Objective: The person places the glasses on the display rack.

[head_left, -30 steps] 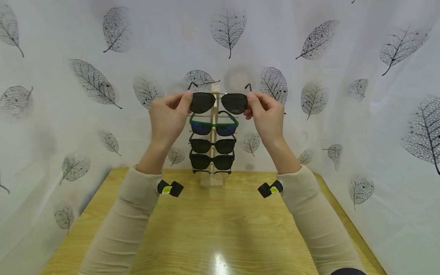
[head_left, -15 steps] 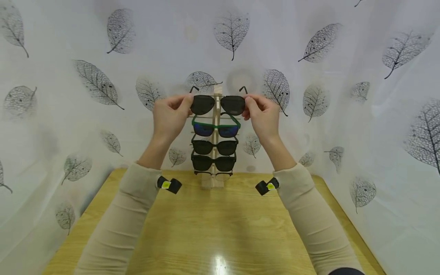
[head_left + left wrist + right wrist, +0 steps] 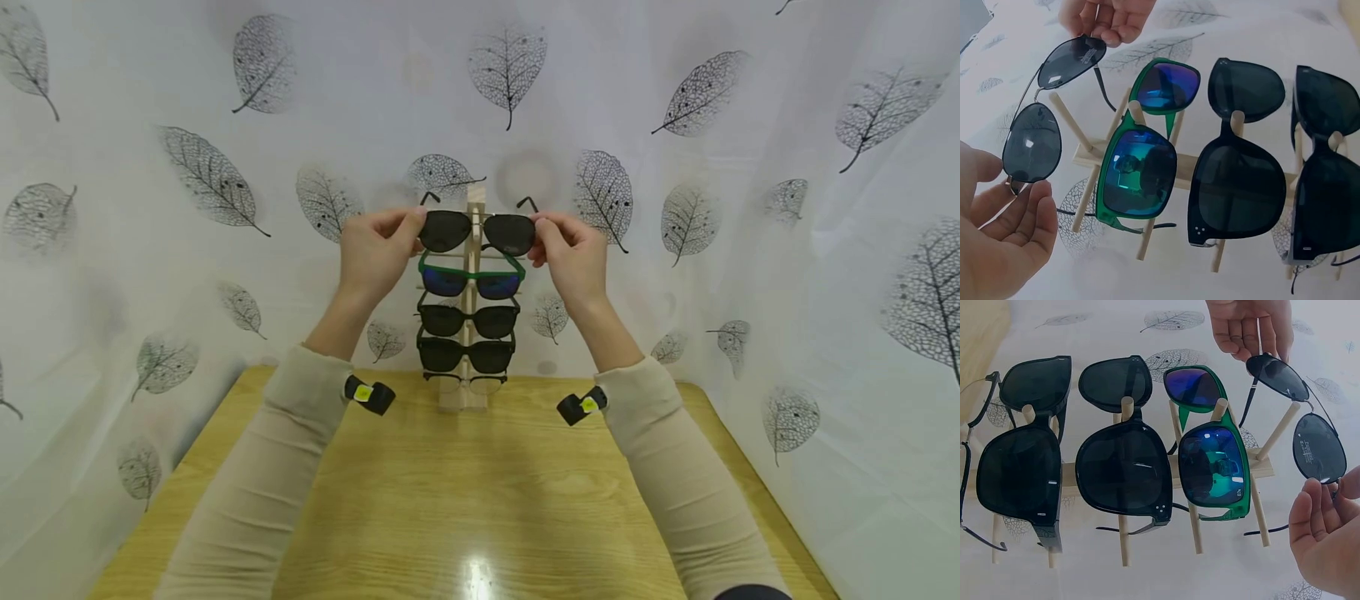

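Note:
Dark aviator sunglasses (image 3: pixel 446 232) with a thin metal frame are held upright at the top of a wooden display stand (image 3: pixel 472 400). My left hand (image 3: pixel 378 250) pinches the frame by its left hinge, thumb in front. At the opposite hinge my right hand (image 3: pixel 576 254) pinches likewise. The temples point back toward the wall. In the left wrist view, the top peg (image 3: pixel 1063 112) stands close behind the aviators' bridge. Just below them, green-framed sunglasses (image 3: pixel 1138 178) with blue mirrored lenses rest on the stand.
Lower on the stand hang black sunglasses (image 3: pixel 442 321), another black pair (image 3: pixel 441 355) and thin half-rim glasses (image 3: pixel 486 381). The stand rises at the back of a wooden table (image 3: pixel 480 483). A white leaf-print curtain (image 3: pixel 510 150) hangs close behind and on both sides.
The aviator sunglasses have come slightly lower against the stand, nearer the green pair. My hands have drawn a little closer together, and the temple tips appear closer to each other. Both hands keep their hold.

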`<state>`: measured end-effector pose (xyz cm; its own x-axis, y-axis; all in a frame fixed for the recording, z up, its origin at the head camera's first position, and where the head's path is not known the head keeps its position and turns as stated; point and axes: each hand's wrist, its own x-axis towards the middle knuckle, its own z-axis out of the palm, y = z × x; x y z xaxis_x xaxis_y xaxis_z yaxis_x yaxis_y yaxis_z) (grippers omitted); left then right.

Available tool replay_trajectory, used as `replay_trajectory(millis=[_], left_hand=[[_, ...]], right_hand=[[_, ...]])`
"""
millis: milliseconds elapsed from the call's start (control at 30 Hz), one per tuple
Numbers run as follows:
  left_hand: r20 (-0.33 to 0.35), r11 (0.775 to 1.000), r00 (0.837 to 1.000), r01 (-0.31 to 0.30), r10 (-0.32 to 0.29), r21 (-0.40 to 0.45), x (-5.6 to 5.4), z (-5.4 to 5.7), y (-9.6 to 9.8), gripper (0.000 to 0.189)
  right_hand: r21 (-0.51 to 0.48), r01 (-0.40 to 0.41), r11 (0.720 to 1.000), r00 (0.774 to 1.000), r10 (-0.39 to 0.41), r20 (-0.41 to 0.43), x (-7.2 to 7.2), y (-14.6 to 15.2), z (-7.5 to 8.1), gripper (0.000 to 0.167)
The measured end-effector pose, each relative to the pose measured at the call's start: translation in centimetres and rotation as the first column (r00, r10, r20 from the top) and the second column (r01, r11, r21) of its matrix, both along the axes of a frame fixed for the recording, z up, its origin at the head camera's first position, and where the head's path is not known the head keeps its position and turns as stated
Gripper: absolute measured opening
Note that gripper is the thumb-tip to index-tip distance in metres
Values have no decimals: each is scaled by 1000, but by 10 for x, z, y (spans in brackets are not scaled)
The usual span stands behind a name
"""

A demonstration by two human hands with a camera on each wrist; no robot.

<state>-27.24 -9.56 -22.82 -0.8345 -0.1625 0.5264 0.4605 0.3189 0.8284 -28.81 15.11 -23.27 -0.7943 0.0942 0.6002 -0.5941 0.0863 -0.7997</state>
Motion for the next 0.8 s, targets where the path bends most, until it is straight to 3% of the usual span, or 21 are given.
replay_trajectory(millis=[800], left_hand=[[-16, 996, 1000, 14, -15, -86, -11, -9, -4, 34]], right_hand=[[32, -6, 999, 999, 5, 31, -8, 0, -10, 24]])
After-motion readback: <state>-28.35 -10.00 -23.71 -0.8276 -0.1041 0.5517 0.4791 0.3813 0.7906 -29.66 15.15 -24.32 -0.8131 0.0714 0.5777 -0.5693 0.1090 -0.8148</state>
